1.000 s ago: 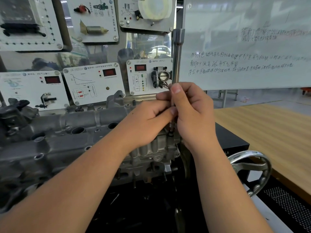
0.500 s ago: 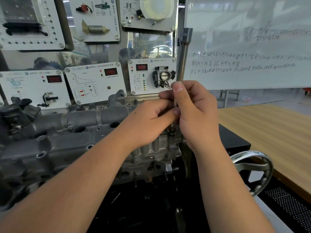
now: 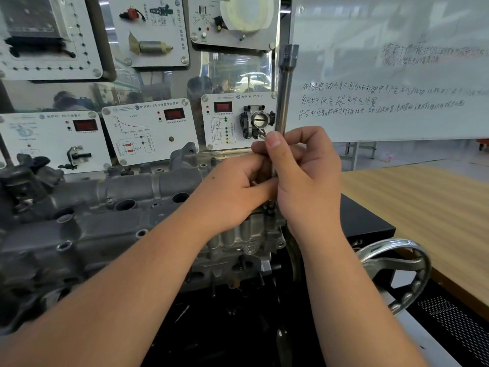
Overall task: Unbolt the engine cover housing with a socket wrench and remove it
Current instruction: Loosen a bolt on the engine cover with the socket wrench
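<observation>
Both hands meet at the right end of the grey cast engine cover housing (image 3: 127, 207), which lies across the left and centre of the view on a black stand. The right hand (image 3: 309, 181) curls its fingers and thumb round the shaft of a long socket extension bar (image 3: 285, 96) that stands nearly upright, its square-drive head level with the upper display panels and its lower end at the housing's right end, just below the hands. The left hand (image 3: 235, 192) pinches the same shaft lower down, thumb tip pressed against the right hand; what its other fingers do is hidden.

Behind the engine, white training panels carry a round VW badge and Chinese headings too small to read; one holds a throttle body (image 3: 258, 123), another a printed curve graph (image 3: 148, 131) and a red digital display. A whiteboard (image 3: 397, 75) at the right bears handwritten Chinese lines. A chrome handwheel (image 3: 397, 271) sits by a wooden table (image 3: 423, 207).
</observation>
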A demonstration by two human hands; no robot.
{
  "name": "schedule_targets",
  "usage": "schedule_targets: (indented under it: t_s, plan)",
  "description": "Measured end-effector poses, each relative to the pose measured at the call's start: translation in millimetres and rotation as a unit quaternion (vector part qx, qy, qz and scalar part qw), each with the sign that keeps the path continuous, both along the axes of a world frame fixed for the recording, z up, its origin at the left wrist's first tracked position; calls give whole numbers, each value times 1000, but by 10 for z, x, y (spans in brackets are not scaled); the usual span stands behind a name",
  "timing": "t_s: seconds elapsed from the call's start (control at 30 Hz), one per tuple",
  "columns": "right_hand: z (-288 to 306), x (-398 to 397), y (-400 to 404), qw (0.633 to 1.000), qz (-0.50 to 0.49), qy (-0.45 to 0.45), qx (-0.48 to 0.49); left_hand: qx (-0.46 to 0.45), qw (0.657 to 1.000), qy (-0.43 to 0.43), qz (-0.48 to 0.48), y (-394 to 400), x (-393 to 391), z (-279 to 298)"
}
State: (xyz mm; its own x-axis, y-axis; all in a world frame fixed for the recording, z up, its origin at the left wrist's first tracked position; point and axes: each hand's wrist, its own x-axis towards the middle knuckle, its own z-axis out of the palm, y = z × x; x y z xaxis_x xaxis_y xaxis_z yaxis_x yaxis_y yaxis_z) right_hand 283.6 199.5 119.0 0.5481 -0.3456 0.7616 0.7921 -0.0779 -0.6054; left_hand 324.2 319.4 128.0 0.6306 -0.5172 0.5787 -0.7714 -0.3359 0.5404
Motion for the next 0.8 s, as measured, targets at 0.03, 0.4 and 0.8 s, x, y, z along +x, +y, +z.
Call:
schedule_targets:
  t_s: [0.03,0.4,0.8]
  plan:
    - [-4,2,1,1000,-8,3,-3,0,1000,0,-6,4,-3,-3]
    - [3,-24,-1,999,-27,22,-30,28,1000,9,2,9,-48,20]
    - [-12,-19,0,998,-47,33,-41,2,999,41,-25,13,-67,19]
